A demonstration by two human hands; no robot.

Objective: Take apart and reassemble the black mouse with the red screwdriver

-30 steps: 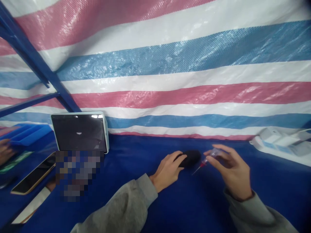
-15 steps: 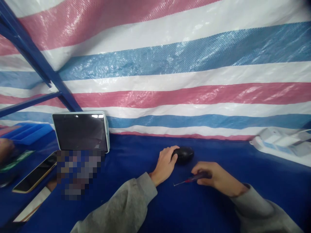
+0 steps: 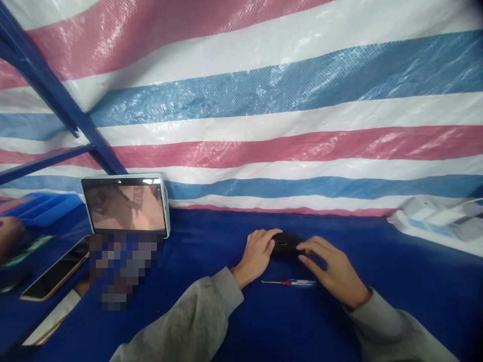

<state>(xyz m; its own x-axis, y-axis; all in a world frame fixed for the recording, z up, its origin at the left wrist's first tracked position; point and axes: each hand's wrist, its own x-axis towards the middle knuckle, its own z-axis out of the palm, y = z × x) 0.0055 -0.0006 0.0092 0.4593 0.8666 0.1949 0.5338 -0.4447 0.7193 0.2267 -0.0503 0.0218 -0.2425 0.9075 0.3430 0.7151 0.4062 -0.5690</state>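
Note:
A black computer mouse [image 3: 287,245] lies on the blue tabletop, and my left hand [image 3: 255,254] is closed around its left end. My right hand [image 3: 330,264] is at the mouse's right end, with thumb and fingers apart and the fingertips at its edge; whether they press on it I cannot tell. Just below the mouse, a small screwdriver [image 3: 290,282] with a thin metal shaft, a red collar and a clear handle rests on the table, its handle end close to my right hand.
Left of my arm stand a tablet [image 3: 128,206], a phone [image 3: 56,269] and a blue compartment tray [image 3: 53,208]. Another person's hand [image 3: 10,236] is at the far left edge. On the right is a white power strip with plugs [image 3: 433,218]. A striped tarp [image 3: 264,151] hangs behind.
My right hand has let go of the screwdriver, which now lies on the table, and has moved up and left to the mouse. The tablet's dark screen now shows a picture.

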